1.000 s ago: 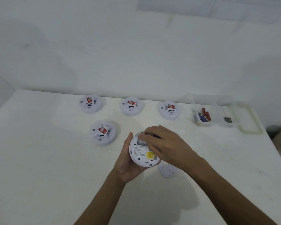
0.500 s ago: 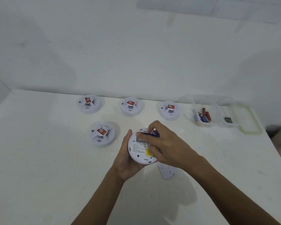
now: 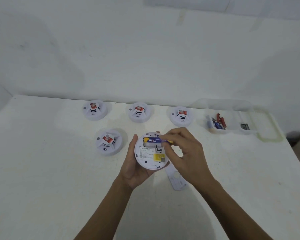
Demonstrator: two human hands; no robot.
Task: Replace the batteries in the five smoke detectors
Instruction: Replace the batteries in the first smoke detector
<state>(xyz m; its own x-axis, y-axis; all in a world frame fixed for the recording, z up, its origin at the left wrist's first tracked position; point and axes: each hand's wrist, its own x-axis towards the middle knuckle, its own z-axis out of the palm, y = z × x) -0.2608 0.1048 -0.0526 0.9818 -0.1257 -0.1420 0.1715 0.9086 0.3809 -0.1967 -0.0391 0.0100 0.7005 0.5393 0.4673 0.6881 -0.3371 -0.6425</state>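
While the right hand (image 3: 184,149) pinches one end of a blue battery (image 3: 154,140) between thumb and fingertips, the left hand (image 3: 137,163) cups the upturned smoke detector (image 3: 150,152) from below, fingers curled round its rim, above the middle of the table (image 3: 42,170). A second ago the right hand lay over the detector's back and hid the compartment; now it has drawn aside toward the right, and the battery shows along most of its length, lying across the open bay near the detector's far edge. Whether it is being lifted out or pressed in cannot be told from this view, but the bay is open and one cell is on the move, so this unit is mid-swap. A flat white cover (image 3: 177,180), probably the detector's back plate, lies on the table just beside the right wrist. Four other detectors stand face up: one (image 3: 109,142) left of the hands, three (image 3: 139,112) in a row along the far edge. A clear tray (image 3: 232,118) near the far right corner holds loose batteries (image 3: 218,122).
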